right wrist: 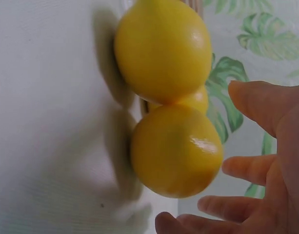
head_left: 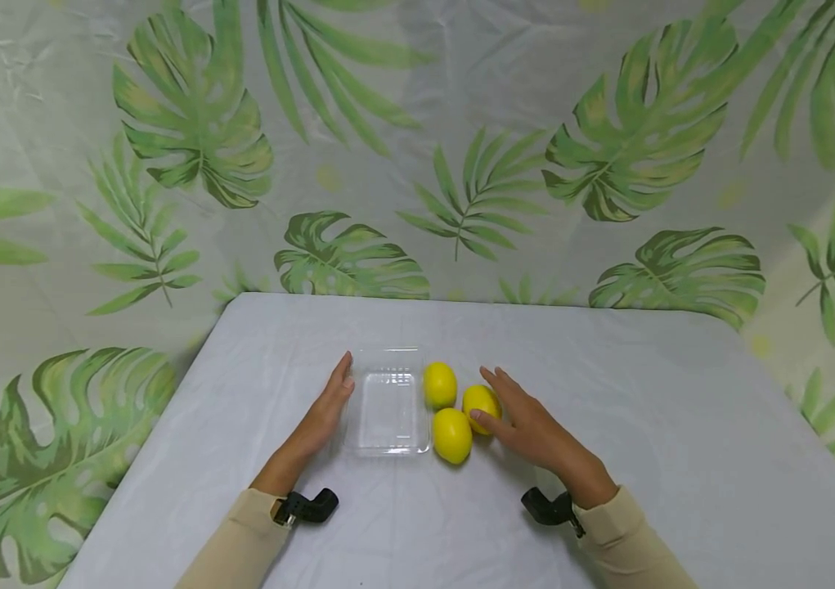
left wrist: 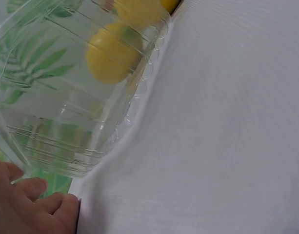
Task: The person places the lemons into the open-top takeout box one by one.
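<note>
A clear plastic box (head_left: 390, 450) stands on the table in the head view, with no lid closed over it. At its left wall is my left hand (head_left: 325, 409), its fingers fairly straight along the side; whether they touch is hard to tell. Three yellow lemons lie in a cluster right of the box: a far lemon (head_left: 440, 385), a near lemon (head_left: 452, 436) and a right lemon (head_left: 481, 408). Beside the right lemon my right hand (head_left: 531, 421) is spread, its thumb over that lemon in the head view. In the right wrist view, the fingers stand around the nearest lemon (right wrist: 176, 151) without gripping it.
A white cloth (head_left: 645, 393) covers the table. Behind the table's far edge hangs a leaf-patterned backdrop (head_left: 491, 106). Each wrist wears a black camera, one on the left (head_left: 314, 506) and one on the right (head_left: 548, 507).
</note>
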Action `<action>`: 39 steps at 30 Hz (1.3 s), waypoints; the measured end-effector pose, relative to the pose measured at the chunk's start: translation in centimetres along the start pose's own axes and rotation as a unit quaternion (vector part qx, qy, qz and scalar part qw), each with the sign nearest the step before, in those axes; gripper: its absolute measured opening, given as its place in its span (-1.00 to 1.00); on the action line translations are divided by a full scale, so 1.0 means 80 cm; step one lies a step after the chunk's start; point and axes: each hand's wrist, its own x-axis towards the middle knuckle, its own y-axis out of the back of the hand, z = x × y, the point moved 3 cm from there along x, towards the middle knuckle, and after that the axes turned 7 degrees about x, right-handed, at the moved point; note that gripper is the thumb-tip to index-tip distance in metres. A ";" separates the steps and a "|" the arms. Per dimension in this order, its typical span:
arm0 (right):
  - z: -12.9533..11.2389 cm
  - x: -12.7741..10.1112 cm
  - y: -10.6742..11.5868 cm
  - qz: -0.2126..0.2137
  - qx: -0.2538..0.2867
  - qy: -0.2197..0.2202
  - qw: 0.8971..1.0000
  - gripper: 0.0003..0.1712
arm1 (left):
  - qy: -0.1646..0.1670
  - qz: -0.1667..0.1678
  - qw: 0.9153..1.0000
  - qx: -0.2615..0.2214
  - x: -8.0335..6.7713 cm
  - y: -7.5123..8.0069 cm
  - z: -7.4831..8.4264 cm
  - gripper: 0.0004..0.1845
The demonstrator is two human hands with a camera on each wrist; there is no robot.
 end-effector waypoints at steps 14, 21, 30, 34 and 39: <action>0.001 0.000 -0.006 -0.005 -0.002 0.040 0.999 -0.17 | 0.003 -0.001 1.000 0.015 -0.015 0.005 0.034 -0.35; -0.001 0.000 -0.008 -0.006 -0.017 0.067 0.998 -0.24 | -0.010 0.016 0.999 0.037 -0.006 0.000 -0.004 -0.34; -0.003 0.001 -0.009 -0.008 -0.029 0.076 0.997 -0.26 | -0.013 0.022 0.999 0.038 -0.003 -0.002 -0.006 -0.34; -0.002 0.001 -0.009 -0.008 -0.030 0.078 0.997 -0.26 | -0.011 0.016 0.999 0.037 -0.008 0.000 0.011 -0.35; -0.002 0.003 -0.009 -0.001 -0.038 0.083 0.996 -0.27 | -0.019 0.011 0.999 0.034 -0.015 0.004 0.034 -0.34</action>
